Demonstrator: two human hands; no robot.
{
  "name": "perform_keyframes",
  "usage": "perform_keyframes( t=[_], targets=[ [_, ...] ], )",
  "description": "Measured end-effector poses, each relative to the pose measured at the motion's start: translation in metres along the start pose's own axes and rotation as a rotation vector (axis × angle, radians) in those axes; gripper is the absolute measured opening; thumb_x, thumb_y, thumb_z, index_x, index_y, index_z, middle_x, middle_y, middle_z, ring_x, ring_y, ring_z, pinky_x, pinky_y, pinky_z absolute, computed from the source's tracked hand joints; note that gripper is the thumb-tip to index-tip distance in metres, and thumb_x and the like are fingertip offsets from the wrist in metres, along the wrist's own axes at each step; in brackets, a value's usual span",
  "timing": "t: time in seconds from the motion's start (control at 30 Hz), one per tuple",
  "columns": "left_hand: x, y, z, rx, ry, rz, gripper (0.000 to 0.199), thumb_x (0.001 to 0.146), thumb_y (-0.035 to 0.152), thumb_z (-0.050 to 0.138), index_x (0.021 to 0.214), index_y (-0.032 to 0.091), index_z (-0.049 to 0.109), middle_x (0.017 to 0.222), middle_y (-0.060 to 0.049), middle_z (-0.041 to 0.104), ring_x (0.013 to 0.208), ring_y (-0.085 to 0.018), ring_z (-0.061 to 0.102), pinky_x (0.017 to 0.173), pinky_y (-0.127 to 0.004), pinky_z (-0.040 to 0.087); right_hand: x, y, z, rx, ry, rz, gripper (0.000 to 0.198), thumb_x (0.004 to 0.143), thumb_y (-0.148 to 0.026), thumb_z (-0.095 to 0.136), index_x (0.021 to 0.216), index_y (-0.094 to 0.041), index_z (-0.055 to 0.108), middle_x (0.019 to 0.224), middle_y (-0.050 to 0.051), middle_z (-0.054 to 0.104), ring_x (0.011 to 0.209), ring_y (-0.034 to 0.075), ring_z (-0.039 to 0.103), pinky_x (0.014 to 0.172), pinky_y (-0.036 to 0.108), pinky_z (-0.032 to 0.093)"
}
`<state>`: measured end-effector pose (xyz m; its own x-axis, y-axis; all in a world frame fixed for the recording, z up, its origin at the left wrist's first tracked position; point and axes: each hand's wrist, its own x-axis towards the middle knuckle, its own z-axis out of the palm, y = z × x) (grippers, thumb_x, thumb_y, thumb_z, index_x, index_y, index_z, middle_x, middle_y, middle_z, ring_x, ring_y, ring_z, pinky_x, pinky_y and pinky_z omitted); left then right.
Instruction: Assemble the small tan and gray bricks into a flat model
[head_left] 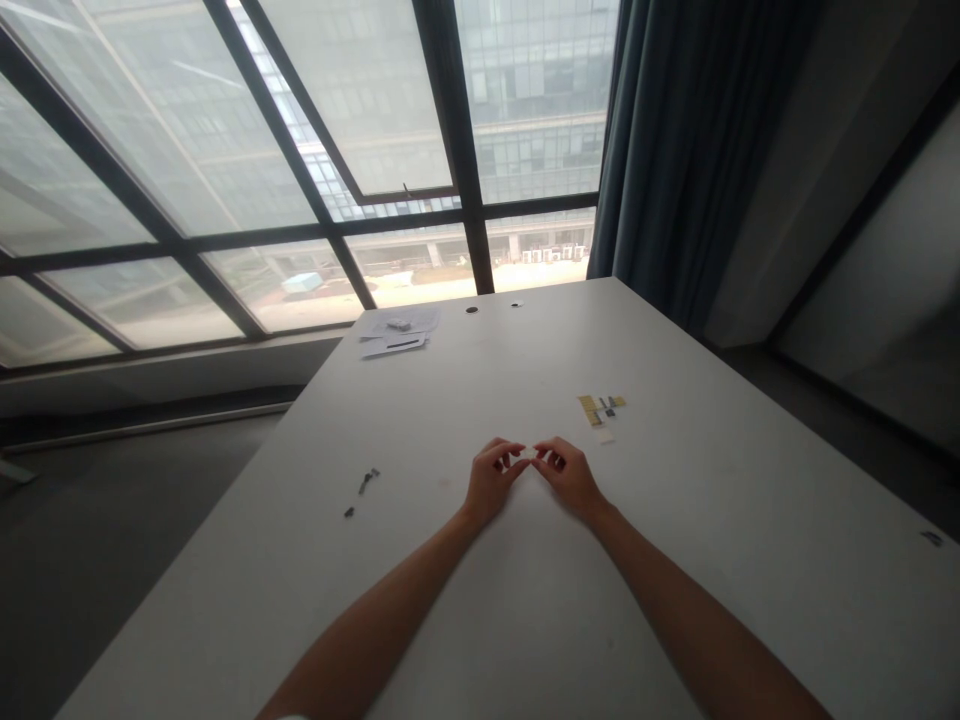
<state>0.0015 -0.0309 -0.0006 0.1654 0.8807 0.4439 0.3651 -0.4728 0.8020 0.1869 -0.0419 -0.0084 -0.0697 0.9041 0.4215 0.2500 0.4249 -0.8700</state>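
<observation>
The left hand (491, 480) and right hand (570, 475) meet over the tabletop (465, 390), well in from its left and right edges. Their fingers are narrow, pinching a pale piece (528, 453) too small to make out. Yellow strips (589, 411) lie toward the right edge, dark bits (364, 484) toward the left edge, papers (394, 345) by the far left corner.

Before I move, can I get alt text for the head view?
The left hand and right hand hold a small pale piece between their fingertips at a white table. Small yellow pieces lie beyond the right hand, dark bits left of the left hand, and papers near the far windows.
</observation>
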Motion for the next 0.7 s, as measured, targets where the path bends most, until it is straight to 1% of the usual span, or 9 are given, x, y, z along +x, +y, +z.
perform_keyframes(
  t=[0.17, 0.7],
  targets=[
    [0.0004, 0.0021, -0.0001, -0.006, 0.001, -0.013, 0.027, 0.083, 0.042, 0.075, 0.096, 0.019, 0.075, 0.086, -0.005, 0.066, 0.067, -0.012, 0.052, 0.058, -0.024, 0.042, 0.0003, -0.002, -0.0006, -0.009, 0.004, 0.005, 0.017, 0.084, -0.029, 0.068, 0.099, -0.019, 0.07, 0.085, 0.003, 0.067, 0.062, 0.012, 0.052, 0.058, 0.025, 0.045],
    [0.0005, 0.0029, 0.0, -0.012, -0.003, -0.014, 0.026, 0.083, 0.042, 0.075, 0.097, 0.02, 0.076, 0.086, -0.005, 0.067, 0.067, -0.012, 0.054, 0.058, -0.024, 0.043, -0.0001, -0.0002, 0.0003, -0.017, 0.013, 0.016, 0.015, 0.084, -0.03, 0.069, 0.095, -0.019, 0.069, 0.084, 0.003, 0.068, 0.061, 0.012, 0.052, 0.058, 0.025, 0.045]
  ],
)
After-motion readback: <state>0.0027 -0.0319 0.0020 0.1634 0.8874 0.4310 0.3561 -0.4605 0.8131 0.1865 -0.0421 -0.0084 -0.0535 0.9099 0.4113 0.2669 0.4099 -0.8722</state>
